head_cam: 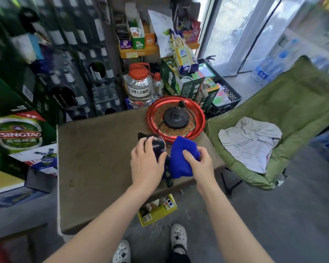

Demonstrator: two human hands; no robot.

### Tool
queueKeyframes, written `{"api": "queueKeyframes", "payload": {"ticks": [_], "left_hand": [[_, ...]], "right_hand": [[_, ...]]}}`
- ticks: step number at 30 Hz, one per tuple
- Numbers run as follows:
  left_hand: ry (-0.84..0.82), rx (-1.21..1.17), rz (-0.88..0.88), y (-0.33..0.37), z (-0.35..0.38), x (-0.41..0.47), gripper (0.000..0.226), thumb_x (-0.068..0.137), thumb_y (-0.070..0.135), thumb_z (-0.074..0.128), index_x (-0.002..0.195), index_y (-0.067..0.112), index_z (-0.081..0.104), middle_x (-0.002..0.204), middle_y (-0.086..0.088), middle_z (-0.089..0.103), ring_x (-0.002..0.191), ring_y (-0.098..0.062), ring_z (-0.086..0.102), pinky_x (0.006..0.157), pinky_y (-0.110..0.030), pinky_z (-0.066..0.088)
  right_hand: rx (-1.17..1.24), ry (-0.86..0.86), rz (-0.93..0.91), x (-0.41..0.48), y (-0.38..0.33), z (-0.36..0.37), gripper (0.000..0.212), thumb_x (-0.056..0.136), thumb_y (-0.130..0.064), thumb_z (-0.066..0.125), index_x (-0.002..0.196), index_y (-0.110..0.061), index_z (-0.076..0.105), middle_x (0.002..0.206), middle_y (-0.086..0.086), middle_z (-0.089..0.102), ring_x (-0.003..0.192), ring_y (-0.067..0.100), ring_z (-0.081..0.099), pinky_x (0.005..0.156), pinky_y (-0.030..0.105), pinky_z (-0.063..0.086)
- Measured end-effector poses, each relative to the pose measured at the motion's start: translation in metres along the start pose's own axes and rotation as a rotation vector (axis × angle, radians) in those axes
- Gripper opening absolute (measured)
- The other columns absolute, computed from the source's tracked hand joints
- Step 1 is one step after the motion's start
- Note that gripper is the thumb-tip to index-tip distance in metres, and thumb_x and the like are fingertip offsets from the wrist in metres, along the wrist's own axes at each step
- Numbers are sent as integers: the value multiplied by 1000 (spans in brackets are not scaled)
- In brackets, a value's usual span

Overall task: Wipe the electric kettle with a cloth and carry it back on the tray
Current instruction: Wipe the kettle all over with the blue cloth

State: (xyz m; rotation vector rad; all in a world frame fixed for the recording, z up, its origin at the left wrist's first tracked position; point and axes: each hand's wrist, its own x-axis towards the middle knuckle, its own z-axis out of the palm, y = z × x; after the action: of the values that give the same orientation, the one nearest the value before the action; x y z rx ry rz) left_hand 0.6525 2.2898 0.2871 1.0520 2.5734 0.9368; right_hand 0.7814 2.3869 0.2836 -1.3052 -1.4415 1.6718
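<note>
Green fabric covers the folding chair (292,114) on the right of the scene, the biggest thing near the work, with a crumpled pale cloth (251,143) lying in its seat. Left of it stands the brown table (95,168), its top bare over the whole left half. Beer cartons (17,133) are stacked along the far left, and beyond the table's far edge a clear jug with a red lid (140,84) stands on the floor among boxes.

At the table's far right corner sits the red tray (152,112), round with a scalloped rim. The black kettle base (176,117) lies in the middle of it, its cord looping around inside the tray.

Just near of the tray, touching or almost touching its rim, the electric kettle (158,144) stands on the table top, dark and glossy, its spout pointing far-left and its handle toward the viewer. The left hand (146,164) lies over the kettle's top, fingers spread and curved down around it in a steadying hold. The right hand (199,164) grips the blue cloth (180,156), thumb on the near side and fingers closed into the folds, pressing it against the kettle's right side beside the handle.
</note>
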Motion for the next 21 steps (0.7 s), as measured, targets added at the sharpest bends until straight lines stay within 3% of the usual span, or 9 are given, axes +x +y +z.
{"api": "queueKeyframes", "payload": {"ticks": [3, 6, 10, 14, 17, 19, 21], "left_hand": [[-51, 44, -296, 13, 28, 16, 99, 84, 60, 60, 155, 18, 6, 163, -16, 7, 148, -38, 12, 111, -56, 27], [-83, 23, -483, 28, 54, 39, 113, 79, 60, 67, 155, 17, -5, 163, -16, -1, 149, -40, 3, 110, -62, 27], [-19, 77, -431, 13, 65, 43, 105, 77, 34, 74, 155, 19, 6, 162, -12, 5, 148, -37, 6, 112, -57, 30], [44, -18, -277, -12, 53, 31, 110, 73, 29, 78, 156, 22, 5, 161, -6, 17, 148, -23, 18, 117, -35, 25], [81, -36, -320, -18, 59, 21, 110, 71, 38, 77, 155, 18, 8, 161, -6, 17, 145, -22, 26, 111, -37, 36], [112, -10, -328, -23, 64, 20, 107, 69, 40, 76, 154, 15, 14, 159, -6, 21, 145, -22, 29, 112, -39, 37], [136, 11, -321, -25, 67, 20, 103, 70, 39, 74, 153, 15, 17, 159, -5, 24, 146, -21, 28, 114, -41, 35]], "right_hand": [[-28, 73, -20, 35, 3, -36, 22, 89, -12, 73, 93, -23, 55, 89, 1, 63, 66, -2, 62, 56, 15, 52], [-129, 26, -19, 61, 15, -57, 29, 86, -8, 71, 93, -27, 50, 87, -1, 61, 63, -7, 60, 54, 13, 50], [-208, -42, 13, 83, 36, -52, 41, 85, -12, 69, 117, -27, 49, 99, -12, 61, 86, 13, 61, 75, 27, 50], [-290, -110, -235, 77, 52, -3, 42, 89, -27, 69, 127, -35, 54, 107, -23, 65, 95, 5, 58, 82, 15, 44], [-363, -82, -432, 73, 69, 45, 41, 94, -39, 62, 132, -23, 63, 126, -6, 62, 108, 12, 47, 96, 7, 31], [-385, -36, -346, 80, 95, 63, 40, 98, -38, 56, 132, -19, 65, 134, 0, 60, 118, 18, 44, 103, 17, 31], [-374, -27, -10, 89, 123, 63, 41, 104, -34, 49, 137, -14, 60, 146, 3, 53, 132, 25, 42, 109, 32, 30]]}}
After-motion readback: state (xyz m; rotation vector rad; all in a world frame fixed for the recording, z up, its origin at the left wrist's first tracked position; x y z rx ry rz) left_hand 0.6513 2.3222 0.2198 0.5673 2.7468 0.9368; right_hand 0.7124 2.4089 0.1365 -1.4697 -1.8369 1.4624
